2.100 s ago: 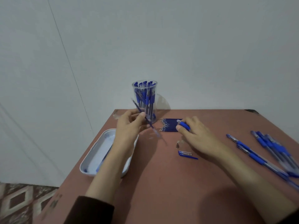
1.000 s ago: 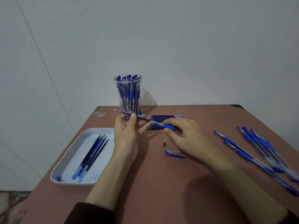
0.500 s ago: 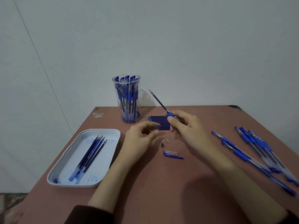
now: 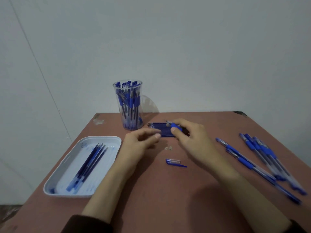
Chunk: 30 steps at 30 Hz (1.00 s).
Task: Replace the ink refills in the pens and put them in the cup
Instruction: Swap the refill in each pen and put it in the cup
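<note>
A clear cup [image 4: 128, 105] packed with several blue pens stands at the table's back. Right beside it lies a row of new blue refills [image 4: 159, 130]. My right hand [image 4: 190, 140] grips a pen barrel [image 4: 174, 126] by its blue grip, low over the refills. My left hand [image 4: 139, 143] hovers just left of the refills with fingers loosely curled, holding nothing. A blue pen cap [image 4: 174, 161] and a small clear pen tip piece [image 4: 168, 148] lie on the table between my hands.
A white tray [image 4: 70, 165] at the left holds several used refills [image 4: 89, 165]. Several capped blue pens [image 4: 262, 158] lie spread along the table's right side. The brown table [image 4: 159, 199] meets a grey wall behind; its left edge drops off near the tray.
My left hand let go of the old refill, which now lies in the tray. My right hand swung the pen barrel up, then lowered it over the new refills. My left hand moved toward the refills.
</note>
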Motion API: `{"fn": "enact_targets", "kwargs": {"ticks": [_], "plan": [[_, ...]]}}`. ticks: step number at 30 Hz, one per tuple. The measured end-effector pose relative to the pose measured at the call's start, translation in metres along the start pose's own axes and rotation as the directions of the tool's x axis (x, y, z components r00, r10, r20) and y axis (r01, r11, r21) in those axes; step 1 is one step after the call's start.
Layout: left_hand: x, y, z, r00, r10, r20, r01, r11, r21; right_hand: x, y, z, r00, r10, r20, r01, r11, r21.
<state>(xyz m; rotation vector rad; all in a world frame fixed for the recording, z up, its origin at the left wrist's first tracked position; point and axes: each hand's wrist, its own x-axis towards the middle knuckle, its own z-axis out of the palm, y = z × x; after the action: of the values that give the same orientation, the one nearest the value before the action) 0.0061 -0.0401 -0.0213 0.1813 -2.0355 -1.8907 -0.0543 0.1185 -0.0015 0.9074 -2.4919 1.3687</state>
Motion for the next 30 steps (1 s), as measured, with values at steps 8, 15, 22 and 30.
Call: {"fn": "enact_targets", "kwargs": {"ticks": [8,15,22,30], "plan": [[-0.001,0.013,-0.003,0.984,-0.18,0.006,0.156,0.832,-0.533,-0.006,-0.004,0.004,0.994,-0.102,0.03,0.107,0.951,-0.292],[-0.002,0.007,0.0,0.992,-0.127,0.002,0.12,0.928,-0.352,-0.007,-0.004,0.007,0.99,-0.131,0.054,0.141,0.939,-0.314],[0.001,0.01,-0.003,0.991,-0.101,-0.089,0.045,0.872,-0.488,-0.003,-0.002,0.001,0.984,-0.153,-0.086,0.134,0.971,-0.2],[0.001,0.006,-0.002,0.996,-0.078,-0.051,0.044,0.877,-0.478,-0.006,-0.004,0.004,0.986,-0.165,-0.009,0.153,0.933,-0.326]]}}
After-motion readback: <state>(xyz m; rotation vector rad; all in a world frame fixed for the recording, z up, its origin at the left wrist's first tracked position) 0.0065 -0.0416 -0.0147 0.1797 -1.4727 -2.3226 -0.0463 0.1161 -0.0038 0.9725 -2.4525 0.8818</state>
